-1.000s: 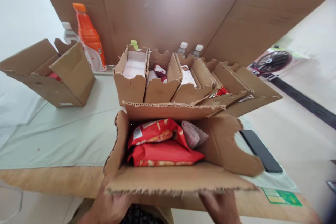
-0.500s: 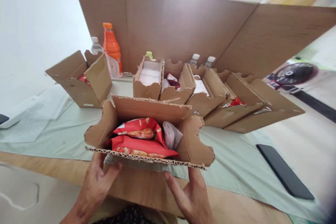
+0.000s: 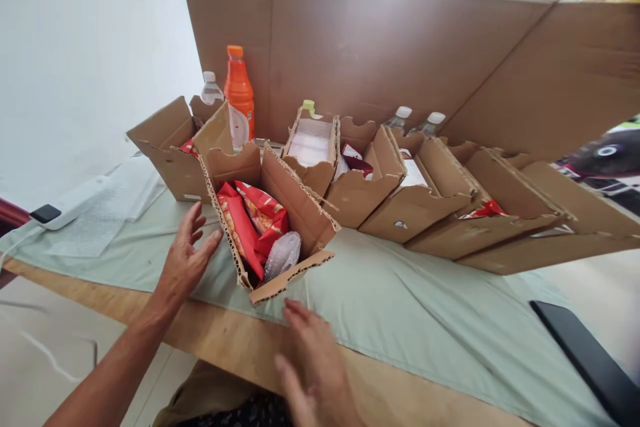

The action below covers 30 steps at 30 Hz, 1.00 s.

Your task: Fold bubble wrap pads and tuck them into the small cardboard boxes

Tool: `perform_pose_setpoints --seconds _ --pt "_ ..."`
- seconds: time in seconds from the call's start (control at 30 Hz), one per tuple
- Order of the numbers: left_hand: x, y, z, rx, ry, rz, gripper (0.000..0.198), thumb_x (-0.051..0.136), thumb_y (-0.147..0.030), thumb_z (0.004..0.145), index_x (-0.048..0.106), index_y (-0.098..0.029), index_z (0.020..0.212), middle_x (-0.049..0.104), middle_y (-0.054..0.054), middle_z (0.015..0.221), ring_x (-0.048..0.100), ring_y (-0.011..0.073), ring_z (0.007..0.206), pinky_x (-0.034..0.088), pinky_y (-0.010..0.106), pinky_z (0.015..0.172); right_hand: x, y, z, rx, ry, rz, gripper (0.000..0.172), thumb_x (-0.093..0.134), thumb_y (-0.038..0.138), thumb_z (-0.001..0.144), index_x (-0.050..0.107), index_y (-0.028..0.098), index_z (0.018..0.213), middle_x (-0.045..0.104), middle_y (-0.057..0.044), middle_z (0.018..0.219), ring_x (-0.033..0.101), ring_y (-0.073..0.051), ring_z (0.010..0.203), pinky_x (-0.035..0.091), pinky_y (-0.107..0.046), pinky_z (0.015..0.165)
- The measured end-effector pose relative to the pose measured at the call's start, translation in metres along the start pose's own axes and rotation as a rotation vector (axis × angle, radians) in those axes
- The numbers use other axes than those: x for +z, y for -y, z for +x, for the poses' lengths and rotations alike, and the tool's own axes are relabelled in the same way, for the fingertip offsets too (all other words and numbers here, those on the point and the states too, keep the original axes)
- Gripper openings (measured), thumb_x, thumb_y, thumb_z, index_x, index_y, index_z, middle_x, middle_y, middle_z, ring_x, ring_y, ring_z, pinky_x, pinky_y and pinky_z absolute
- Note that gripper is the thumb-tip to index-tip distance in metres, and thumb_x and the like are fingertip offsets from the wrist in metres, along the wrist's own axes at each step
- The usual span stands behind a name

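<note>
An open cardboard box (image 3: 310, 213) stands turned at an angle on the green cloth, its near corner by the table's front edge. Inside it lie red packets (image 3: 245, 220) and a bubble-wrapped item (image 3: 283, 255). My left hand (image 3: 187, 257) is just left of the box, fingers apart, holding nothing. Below the box's near end is my right hand (image 3: 313, 360), slightly blurred, with thumb and fingers apart and nothing held.
Another open box (image 3: 173, 163) stands at the left, near an orange bottle (image 3: 240, 90). Several boxes (image 3: 367, 193) form a row behind, before a tall cardboard panel (image 3: 370, 47). A black phone (image 3: 575, 353) lies at the right on the cloth (image 3: 400, 300).
The box of red packets has turned and now sits farther left. Both hands have come away from its near side, and the camera view has shifted.
</note>
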<state>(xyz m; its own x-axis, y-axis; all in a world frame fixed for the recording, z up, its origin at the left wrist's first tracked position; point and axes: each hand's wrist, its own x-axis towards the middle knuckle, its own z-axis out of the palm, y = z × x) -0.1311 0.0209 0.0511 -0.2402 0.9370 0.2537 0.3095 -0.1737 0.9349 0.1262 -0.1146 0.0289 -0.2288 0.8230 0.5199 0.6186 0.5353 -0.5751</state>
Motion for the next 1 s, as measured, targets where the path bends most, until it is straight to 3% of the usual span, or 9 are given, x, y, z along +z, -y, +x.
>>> perform_pose_setpoints --seconds 0.07,0.13,0.2,0.27,0.4,0.57,0.73,0.87,1.0 --pt "0.001 0.002 -0.030 -0.073 0.007 -0.041 0.080 0.070 -0.060 0.088 0.046 -0.024 0.155 0.053 0.015 0.158 0.052 0.0355 0.146 0.041 0.053 0.122 -0.015 -0.013 0.011 0.190 -0.016 -0.006 0.057 0.055 0.019 0.098 0.044 0.026 0.154 0.067 -0.014 0.140 0.070 -0.026 0.121 0.065 -0.041 0.094" --pt "0.002 0.001 -0.061 -0.089 0.065 -0.048 0.084 0.074 -0.060 0.085 0.046 -0.024 0.156 0.054 0.016 0.157 0.053 0.0367 0.145 0.044 0.052 0.121 -0.025 -0.023 0.026 0.338 0.007 0.033 0.055 0.055 0.023 0.100 0.043 0.022 0.154 0.069 -0.016 0.134 0.074 -0.025 0.108 0.067 -0.035 0.074" --pt "0.006 -0.003 -0.082 -0.064 0.154 -0.022 0.090 0.082 -0.054 0.077 0.048 -0.024 0.154 0.060 0.017 0.150 0.057 0.0392 0.140 0.048 0.054 0.117 -0.026 -0.029 0.042 0.382 0.078 0.093 0.053 0.056 0.026 0.098 0.048 0.021 0.149 0.072 -0.015 0.123 0.075 -0.023 0.092 0.063 -0.031 0.059" --pt "0.011 -0.006 -0.086 -0.031 0.195 0.022 0.085 0.086 -0.046 0.072 0.054 -0.024 0.148 0.068 0.016 0.138 0.061 0.0401 0.135 0.051 0.054 0.114 -0.019 -0.030 0.055 0.356 0.132 0.145 0.051 0.057 0.024 0.094 0.053 0.022 0.145 0.074 -0.012 0.117 0.073 -0.022 0.086 0.064 -0.032 0.062" --pt "0.017 -0.007 -0.060 -0.015 0.150 0.089 0.052 0.075 -0.038 0.078 0.065 -0.022 0.127 0.075 0.012 0.113 0.072 0.0342 0.114 0.060 0.048 0.101 0.004 -0.030 0.068 0.273 0.133 0.223 0.067 0.056 0.022 0.093 0.040 0.023 0.158 0.070 -0.015 0.133 0.073 -0.027 0.108 0.066 -0.044 0.088" --pt "0.016 -0.003 -0.011 0.004 0.123 0.152 0.043 0.063 -0.045 0.083 0.063 -0.019 0.117 0.075 0.012 0.112 0.074 0.0278 0.102 0.061 0.039 0.087 0.031 -0.052 0.079 0.197 0.228 0.313 0.086 0.060 0.025 0.091 0.021 0.023 0.168 0.045 -0.019 0.164 0.060 -0.032 0.138 0.057 -0.054 0.109" --pt "0.017 0.001 0.026 0.028 0.095 0.405 0.039 0.050 -0.051 0.086 0.067 -0.019 0.099 0.076 0.007 0.089 0.069 0.0232 0.078 0.053 0.032 0.071 0.045 -0.070 0.073 0.201 0.222 0.283 0.075 0.057 0.020 0.091 0.036 0.020 0.163 0.030 -0.019 0.173 0.034 -0.033 0.159 0.046 -0.056 0.121" --pt "0.023 0.008 0.056 0.016 0.045 0.510 0.034 0.050 -0.050 0.085 0.067 -0.021 0.083 0.071 0.004 0.073 0.060 0.0207 0.065 0.042 0.031 0.064 0.041 -0.067 0.066 0.232 0.209 0.283 0.065 0.057 0.019 0.093 0.046 0.024 0.157 0.036 -0.016 0.171 0.039 -0.030 0.157 0.046 -0.054 0.121" --pt "0.036 0.020 0.078 0.014 -0.014 0.576 0.038 0.048 -0.049 0.088 0.071 -0.019 0.087 0.073 0.008 0.078 0.064 0.0233 0.070 0.042 0.032 0.067 0.041 -0.067 0.067 0.227 0.200 0.279 0.062 0.058 0.019 0.091 0.051 0.024 0.152 0.040 -0.016 0.168 0.044 -0.029 0.153 0.046 -0.054 0.121"
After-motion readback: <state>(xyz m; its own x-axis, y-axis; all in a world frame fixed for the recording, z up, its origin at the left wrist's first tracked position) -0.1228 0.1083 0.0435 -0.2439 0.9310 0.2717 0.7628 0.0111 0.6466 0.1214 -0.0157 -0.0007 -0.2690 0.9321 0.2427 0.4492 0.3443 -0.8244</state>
